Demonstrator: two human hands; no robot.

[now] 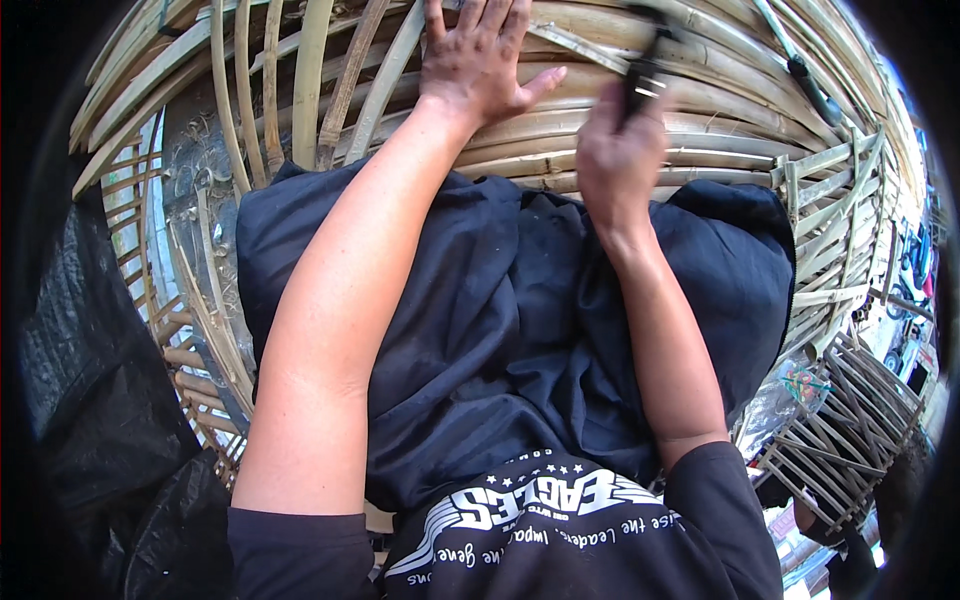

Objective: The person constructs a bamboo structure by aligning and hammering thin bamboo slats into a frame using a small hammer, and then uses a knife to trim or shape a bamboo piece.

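Observation:
My left hand [475, 60] lies palm down on a surface of split bamboo slats [720, 125], its fingers spread and thumb stretched out. The fingertips run out at the top edge. To its right, my right hand [620, 150] is closed round the grip of a dark hammer [650, 60], held up over the slats. Motion blurs the hammer's head. A loose light strip of bamboo [580, 45] lies slantwise between the two hands. Dark cloth [450, 290] covers my lap below the hands.
Several upright bamboo strips [308, 80] stand up at the left. A thin tool with a dark grip [815, 90] lies on the slats at upper right. Woven bamboo lattice [835, 200] borders the right side, a stick rack [845, 430] stands beyond, and black sheeting [90, 400] hangs left.

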